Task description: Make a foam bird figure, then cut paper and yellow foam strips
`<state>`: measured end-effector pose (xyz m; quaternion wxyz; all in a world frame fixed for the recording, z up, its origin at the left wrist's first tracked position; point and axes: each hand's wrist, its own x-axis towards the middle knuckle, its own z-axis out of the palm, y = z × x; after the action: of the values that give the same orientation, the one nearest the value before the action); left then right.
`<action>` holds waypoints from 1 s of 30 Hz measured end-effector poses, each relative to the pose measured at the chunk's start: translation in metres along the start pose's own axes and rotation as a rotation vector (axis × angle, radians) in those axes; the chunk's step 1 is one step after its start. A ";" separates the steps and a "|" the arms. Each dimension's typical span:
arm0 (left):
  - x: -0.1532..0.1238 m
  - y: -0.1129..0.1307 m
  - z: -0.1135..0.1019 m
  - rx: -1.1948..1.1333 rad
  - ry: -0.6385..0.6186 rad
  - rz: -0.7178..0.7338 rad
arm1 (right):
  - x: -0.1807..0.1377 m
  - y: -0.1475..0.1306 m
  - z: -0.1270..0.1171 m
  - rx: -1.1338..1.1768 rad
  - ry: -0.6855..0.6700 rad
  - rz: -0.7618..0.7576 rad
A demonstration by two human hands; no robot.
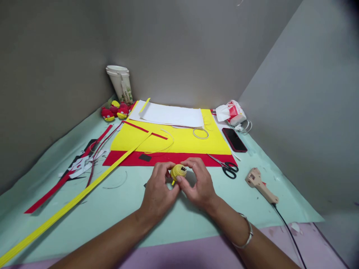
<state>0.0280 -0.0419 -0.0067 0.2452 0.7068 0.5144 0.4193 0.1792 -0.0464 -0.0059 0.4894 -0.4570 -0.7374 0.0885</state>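
Both my hands meet over the pale green mat (117, 209), pinching a small yellow coiled ball (178, 171) with a black mark on it. My left hand (157, 192) grips its left side with thumb and fingers closed. My right hand (198, 183) closes on its right side and top; a silver bracelet sits on that wrist. A short yellow strip end sticks out beneath the ball.
Yellow foam sheet (179, 140) on a red sheet (168, 158), white paper (171, 114), scissors (227, 168), glue gun (259, 184) with cord, red phone (234, 139), tissue pack (231, 112), cup (120, 83), red-yellow finished balls (115, 111), long yellow strips (73, 203), red strips (64, 177) and scraps at left.
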 end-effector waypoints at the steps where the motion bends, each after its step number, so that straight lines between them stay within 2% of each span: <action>1: 0.000 0.000 0.000 0.001 0.001 0.005 | 0.000 0.000 0.000 0.001 0.004 0.000; 30: 0.000 -0.001 0.001 0.004 0.002 0.034 | 0.000 -0.002 -0.001 0.017 0.011 0.035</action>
<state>0.0283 -0.0418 -0.0083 0.2360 0.7155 0.5033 0.4231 0.1788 -0.0473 -0.0043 0.4958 -0.4661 -0.7258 0.1007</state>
